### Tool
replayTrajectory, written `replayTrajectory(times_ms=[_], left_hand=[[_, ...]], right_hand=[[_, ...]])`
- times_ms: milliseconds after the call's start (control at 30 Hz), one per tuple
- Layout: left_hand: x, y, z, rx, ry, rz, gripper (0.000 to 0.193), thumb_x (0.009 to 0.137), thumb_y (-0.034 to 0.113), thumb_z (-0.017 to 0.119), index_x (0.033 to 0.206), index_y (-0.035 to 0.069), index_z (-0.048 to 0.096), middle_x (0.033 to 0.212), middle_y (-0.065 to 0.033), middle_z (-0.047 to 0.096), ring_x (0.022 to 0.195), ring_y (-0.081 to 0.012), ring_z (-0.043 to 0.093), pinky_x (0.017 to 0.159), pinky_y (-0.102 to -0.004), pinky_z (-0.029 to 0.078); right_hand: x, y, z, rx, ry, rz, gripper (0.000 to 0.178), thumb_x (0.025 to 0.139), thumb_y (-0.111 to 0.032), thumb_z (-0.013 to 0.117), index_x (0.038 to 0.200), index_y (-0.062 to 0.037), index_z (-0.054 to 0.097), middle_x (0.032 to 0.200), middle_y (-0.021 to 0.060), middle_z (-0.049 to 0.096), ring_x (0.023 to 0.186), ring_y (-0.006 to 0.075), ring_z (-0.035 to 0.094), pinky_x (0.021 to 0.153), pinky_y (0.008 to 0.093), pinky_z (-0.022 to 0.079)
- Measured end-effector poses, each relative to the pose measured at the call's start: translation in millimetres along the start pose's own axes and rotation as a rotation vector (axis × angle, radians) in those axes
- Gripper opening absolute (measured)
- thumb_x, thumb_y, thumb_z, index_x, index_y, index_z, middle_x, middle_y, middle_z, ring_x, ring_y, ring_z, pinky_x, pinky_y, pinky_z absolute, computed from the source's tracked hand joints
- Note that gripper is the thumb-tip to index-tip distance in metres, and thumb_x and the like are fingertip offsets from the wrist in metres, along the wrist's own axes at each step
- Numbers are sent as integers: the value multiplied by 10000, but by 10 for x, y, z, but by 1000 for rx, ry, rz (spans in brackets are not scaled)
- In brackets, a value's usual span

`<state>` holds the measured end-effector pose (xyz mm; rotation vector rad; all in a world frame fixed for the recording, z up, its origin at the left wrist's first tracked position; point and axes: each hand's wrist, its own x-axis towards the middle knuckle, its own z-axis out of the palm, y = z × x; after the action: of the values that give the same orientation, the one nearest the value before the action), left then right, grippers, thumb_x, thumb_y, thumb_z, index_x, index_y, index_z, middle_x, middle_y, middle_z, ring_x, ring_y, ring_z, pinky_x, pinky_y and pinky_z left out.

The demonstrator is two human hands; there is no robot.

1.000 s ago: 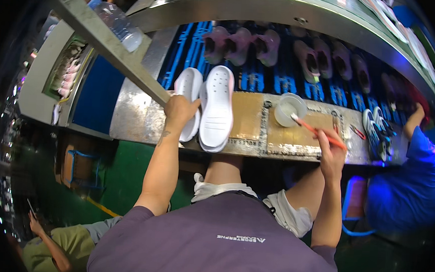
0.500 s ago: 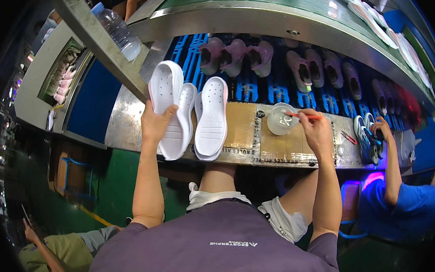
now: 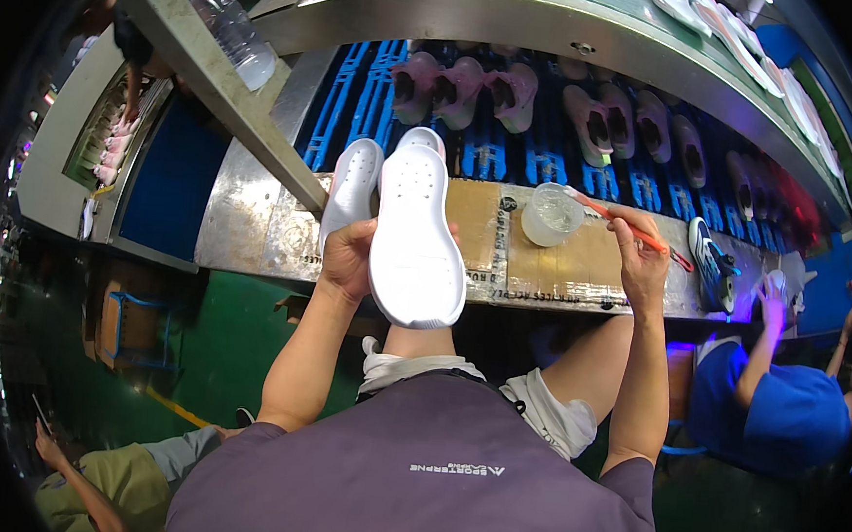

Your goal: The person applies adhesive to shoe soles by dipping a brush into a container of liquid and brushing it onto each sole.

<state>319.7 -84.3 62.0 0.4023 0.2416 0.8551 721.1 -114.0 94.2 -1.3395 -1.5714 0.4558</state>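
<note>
My left hand [image 3: 348, 259] grips a white shoe sole [image 3: 420, 241], its thumb side at the sole's left edge and fingertips showing at the right edge. Another white sole [image 3: 353, 188] stands just left of it, and the top of one more sole [image 3: 422, 139] shows behind; their lower parts are hidden. My right hand [image 3: 638, 255] is closed round the orange handle of a brush [image 3: 616, 221]. The brush's pale tip is by the upper right rim of a translucent plastic cup [image 3: 551, 215] with clear liquid, which stands on the cardboard.
Cardboard [image 3: 582, 271] is taped onto the metal bench edge. Beyond lies a blue roller conveyor [image 3: 481, 157] with several pink shoes [image 3: 511, 96]. A slanted metal post [image 3: 231, 98] stands left, near a water bottle [image 3: 230, 35]. A dark-blue sneaker [image 3: 709, 269] and a co-worker's hand [image 3: 773, 302] are right.
My left hand has moved right, bringing the sole before the other soles. The brush has come up from inside the cup to its rim. The co-worker's hand has left the sneaker.
</note>
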Motion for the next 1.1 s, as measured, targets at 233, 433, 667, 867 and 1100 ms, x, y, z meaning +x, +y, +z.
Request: replayTrajectory(times_ms=[233,433,667,867,1100], left_hand=[[-59,-221,-12,-54,29,-241,891,1013,559,572,1580,-92,350,1355,-424,572,1226,-540,645,1015,-560,588],[-193,-213,244,-242,54,-513,989,943,616,619,1542,-136,387,1276,-467,582,1049,-566,708,829,-562,666],[-134,-140,271,-282,-78,-451,923,993,582,606,1569,-98,368,1320,-477,530,1132,-577,668,906,-586,639],[99,-108,243,291,-37,-167,962,958,518,700,1618,-67,315,1464,-291,561,1289,-362,643,1067,-433,557],[315,69,292,500,-12,57,1075,903,511,794,1642,-53,254,1505,-193,554,1378,-248,589,1132,-369,505]], right_hand=[[222,-524,-37,129,-431,-238,132,965,-99,730,1063,-31,787,931,74,744,866,221,646,808,343,503],[436,-530,131,170,-561,-295,149,966,-165,758,1073,-74,808,942,54,756,877,218,647,851,362,510],[328,-317,155,192,-411,151,172,971,-163,755,1066,-26,798,947,72,773,915,164,690,853,320,551],[0,-510,237,198,-345,-32,162,953,-151,770,1041,-20,807,893,73,773,841,175,692,767,318,550],[-226,-778,169,314,-553,-194,171,909,-137,809,1043,-30,815,878,58,780,808,186,657,778,339,532]])
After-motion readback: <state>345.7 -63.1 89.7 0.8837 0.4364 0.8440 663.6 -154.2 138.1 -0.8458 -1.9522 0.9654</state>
